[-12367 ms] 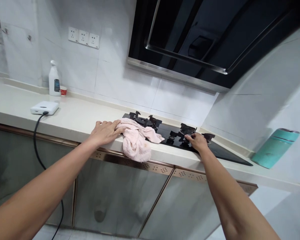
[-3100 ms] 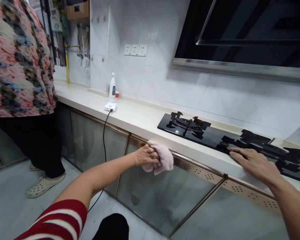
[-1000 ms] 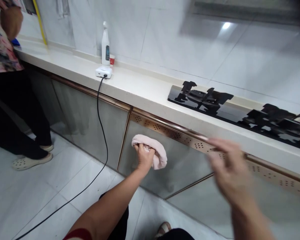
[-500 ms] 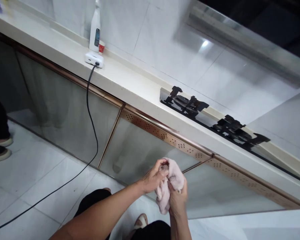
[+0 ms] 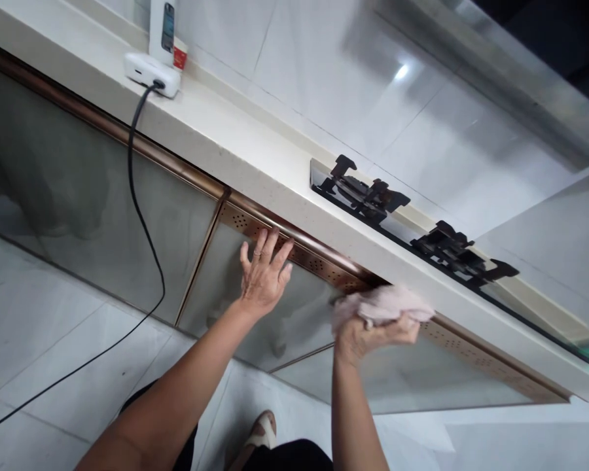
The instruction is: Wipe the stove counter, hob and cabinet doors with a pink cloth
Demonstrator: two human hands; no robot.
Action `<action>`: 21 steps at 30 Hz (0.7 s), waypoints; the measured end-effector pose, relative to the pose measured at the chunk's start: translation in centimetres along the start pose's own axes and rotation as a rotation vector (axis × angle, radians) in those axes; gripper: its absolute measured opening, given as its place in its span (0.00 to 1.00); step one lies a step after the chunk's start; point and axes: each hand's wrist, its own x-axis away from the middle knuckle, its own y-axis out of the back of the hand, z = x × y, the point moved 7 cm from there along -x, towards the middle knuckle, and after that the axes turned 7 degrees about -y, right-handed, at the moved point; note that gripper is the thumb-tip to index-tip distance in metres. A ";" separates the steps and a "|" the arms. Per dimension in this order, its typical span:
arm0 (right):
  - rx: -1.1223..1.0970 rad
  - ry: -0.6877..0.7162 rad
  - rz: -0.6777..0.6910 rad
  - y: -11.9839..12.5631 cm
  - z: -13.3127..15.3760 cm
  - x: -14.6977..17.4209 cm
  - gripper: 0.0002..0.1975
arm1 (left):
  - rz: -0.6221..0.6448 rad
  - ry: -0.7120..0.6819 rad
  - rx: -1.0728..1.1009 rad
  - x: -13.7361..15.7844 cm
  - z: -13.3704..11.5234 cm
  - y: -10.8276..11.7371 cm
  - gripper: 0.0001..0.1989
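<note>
My left hand (image 5: 265, 278) is open, its fingers spread against the copper-coloured perforated strip (image 5: 319, 265) and the top of the glass cabinet door (image 5: 216, 288). In my right hand (image 5: 368, 337) is a bunched pale pink cloth (image 5: 385, 304). The cloth lies at the copper trim under the counter's front edge, over the join between two doors, and hides that part. It looks slightly blurred.
A gas stove (image 5: 368, 196) with black pan supports stands on the white counter (image 5: 240, 140). To the left are a white power strip (image 5: 152, 73), a white bottle (image 5: 161, 29) and a red cup (image 5: 179, 55). A black cable (image 5: 144, 216) hangs to the tiled floor (image 5: 53, 353).
My hands have parted. The left let go of the cloth and rose to the cabinet door; the right carried the cloth up and right to the trim.
</note>
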 end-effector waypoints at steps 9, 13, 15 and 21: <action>-0.019 0.563 0.138 -3.7 15.6 1.9 0.16 | -0.120 0.055 0.164 -0.3 0.0 1.8 0.28; 0.051 0.772 0.270 -2.1 12.6 -0.4 0.16 | -0.069 0.036 0.138 -0.3 0.1 1.6 0.27; 0.130 0.783 0.313 -0.5 8.8 -1.7 0.18 | -0.040 0.023 0.122 -0.1 0.0 1.3 0.26; 0.370 0.454 0.261 5.8 -5.7 -6.2 0.25 | -0.029 0.065 0.111 0.1 -0.6 0.9 0.26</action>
